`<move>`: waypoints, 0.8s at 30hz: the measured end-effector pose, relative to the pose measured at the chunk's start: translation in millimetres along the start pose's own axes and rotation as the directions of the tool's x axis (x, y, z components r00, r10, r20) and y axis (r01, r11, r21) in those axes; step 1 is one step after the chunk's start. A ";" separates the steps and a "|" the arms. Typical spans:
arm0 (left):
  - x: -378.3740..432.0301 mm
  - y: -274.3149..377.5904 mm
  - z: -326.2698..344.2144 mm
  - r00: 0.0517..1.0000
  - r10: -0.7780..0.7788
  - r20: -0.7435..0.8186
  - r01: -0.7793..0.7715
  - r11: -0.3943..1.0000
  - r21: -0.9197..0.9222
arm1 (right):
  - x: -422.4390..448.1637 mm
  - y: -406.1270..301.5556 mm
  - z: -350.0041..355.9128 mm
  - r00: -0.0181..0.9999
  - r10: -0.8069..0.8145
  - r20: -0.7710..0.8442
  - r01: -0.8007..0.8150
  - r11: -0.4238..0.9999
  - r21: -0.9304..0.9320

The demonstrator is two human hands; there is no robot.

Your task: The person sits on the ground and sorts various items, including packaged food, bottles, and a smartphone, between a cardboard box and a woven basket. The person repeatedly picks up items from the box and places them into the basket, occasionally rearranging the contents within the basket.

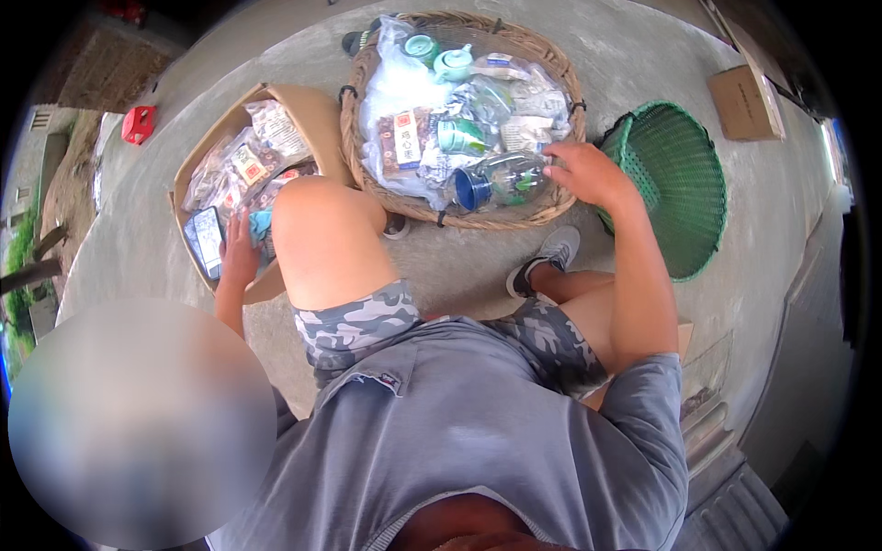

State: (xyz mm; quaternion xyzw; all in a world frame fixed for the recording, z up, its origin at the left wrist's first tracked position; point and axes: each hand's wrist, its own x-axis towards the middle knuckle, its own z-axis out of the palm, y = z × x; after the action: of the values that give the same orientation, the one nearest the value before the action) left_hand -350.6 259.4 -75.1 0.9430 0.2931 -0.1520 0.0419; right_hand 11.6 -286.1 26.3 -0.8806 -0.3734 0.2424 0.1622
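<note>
My right hand reaches into the right side of a round wicker basket. Its fingertips are at the end of a clear jar with green leaf marks, which lies on its side; whether they grip it is unclear. A blue cup-like piece sits at the jar's other end. To the left, my left hand is inside an open cardboard box, between a smartphone with a lit screen and a light-blue cloth. I cannot tell if it holds anything.
The basket also holds a pale-green teapot, a green lidded pot, a green-patterned cup and a bag of sliced dried fruit. Similar bags fill the box. A green woven basket lies tipped at right; a red stool stands far left.
</note>
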 end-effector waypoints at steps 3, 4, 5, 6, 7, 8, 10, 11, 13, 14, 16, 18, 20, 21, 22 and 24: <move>-14.4 -11.9 -20.7 0.995 0.081 0.053 -0.073 0.988 -0.134 | -10.2 9.8 -2.3 0.999 0.002 -0.053 -0.002 1.000 -0.013; -16.4 -24.8 -10.3 0.930 0.306 -0.203 -0.318 0.948 -0.030 | -9.5 7.4 -4.3 0.999 0.005 -0.051 -0.005 1.000 -0.002; -16.4 -35.1 1.5 0.971 0.194 -0.142 -0.225 0.940 -0.257 | -8.8 6.5 -5.0 0.999 0.008 -0.049 -0.007 1.000 0.010; -17.3 -14.9 -3.9 0.993 0.110 -0.052 -0.121 0.874 -0.470 | -12.6 12.3 -3.2 0.999 0.005 -0.054 -0.005 1.000 -0.012; -23.4 -7.5 -9.8 0.998 0.026 0.057 0.017 0.764 -0.645 | -10.0 18.8 2.0 0.998 -0.018 -0.056 0.016 0.999 -0.030; -15.9 -13.3 17.3 0.995 0.058 0.086 0.037 0.569 -0.821 | -8.4 23.4 8.4 0.998 -0.041 -0.056 0.039 0.998 -0.049; 1.6 -31.1 60.5 0.984 0.157 -0.080 -0.170 0.725 -0.667 | 5.2 18.3 23.8 0.999 -0.006 0.036 0.008 0.999 -0.050; 12.0 -38.6 66.2 0.964 0.221 -0.150 -0.267 0.783 -0.561 | 10.9 16.2 34.8 0.997 0.013 0.078 -0.009 0.999 -0.052; 27.6 -27.0 48.1 0.986 0.088 0.141 0.038 0.705 -0.708 | 16.3 16.9 66.3 0.989 -0.042 0.138 0.054 0.995 -0.084; 27.5 -17.8 42.4 0.956 0.036 0.291 0.202 0.640 -0.742 | 19.8 12.9 77.0 0.981 -0.060 0.185 0.077 0.993 -0.090; 20.1 -14.4 39.2 0.936 0.086 0.341 0.206 0.653 -0.729 | 30.8 6.0 93.7 0.964 -0.070 0.256 0.094 0.992 -0.082; 8.8 -8.4 29.9 0.957 0.150 0.249 0.072 0.708 -0.702 | 38.4 5.9 93.1 0.958 -0.074 0.276 0.096 0.993 -0.069; -7.5 6.8 12.4 0.977 0.209 -0.041 -0.190 0.772 -0.606 | 35.9 5.1 83.9 0.964 -0.037 0.262 0.062 0.994 -0.088; -14.3 14.8 0.1 0.949 0.236 -0.209 -0.312 0.794 -0.522 | 33.3 3.4 76.1 0.974 -0.012 0.226 0.037 0.994 -0.106; -18.8 19.5 -11.5 0.960 0.154 -0.234 -0.247 0.860 -0.447 | 28.5 0.2 68.5 0.983 -0.001 0.185 0.017 0.997 -0.082; -21.1 19.1 -8.5 0.924 0.082 -0.372 -0.238 0.887 -0.396 | 23.6 8.0 67.5 0.991 0.016 0.132 -0.014 1.000 -0.013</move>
State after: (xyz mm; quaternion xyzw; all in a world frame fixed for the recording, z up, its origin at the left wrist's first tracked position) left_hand -354.1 233.8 -60.7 0.9428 0.2421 0.0889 0.2112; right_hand -6.5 -267.0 -40.7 -0.8662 -0.3783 0.2994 0.1301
